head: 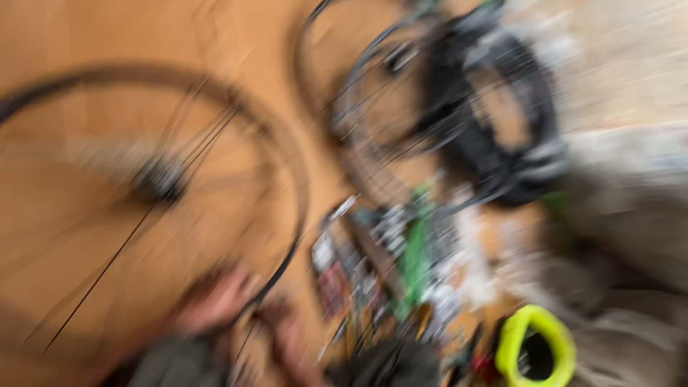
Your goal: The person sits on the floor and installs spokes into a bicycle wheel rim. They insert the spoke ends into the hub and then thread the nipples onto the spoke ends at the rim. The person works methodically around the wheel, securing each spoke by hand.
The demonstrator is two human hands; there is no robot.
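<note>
1. The whole view is heavily motion-blurred, so I describe only broad shapes.
2. A large bicycle wheel [154,179] fills the left half of the view, lying flat on an orange-brown wooden surface [86,43]. It has a thin dark rim, fine spokes and a dark hub near its middle.
3. My left hand [215,301] is at the lower edge of that wheel, touching or lying right against the rim. I cannot tell whether its fingers are curled round the rim or spread.
4. My right hand [290,337] shows as a pinkish smear just to the right of the left one, below the rim. Its pose is too blurred to make out, and I cannot tell whether it holds anything.
5. A second wheel [373,93] lies at the top centre, well apart from my hands.
6. A black tyre [502,107], looped, overlaps that second wheel on its right side.
7. A jumble of small parts and tools [401,265], including a green piece, lies between the large wheel and the right side.
8. A bright yellow-green ring-shaped object [537,344] sits at the bottom right.
9. Grey-beige cloth [631,236] covers the right edge.
</note>
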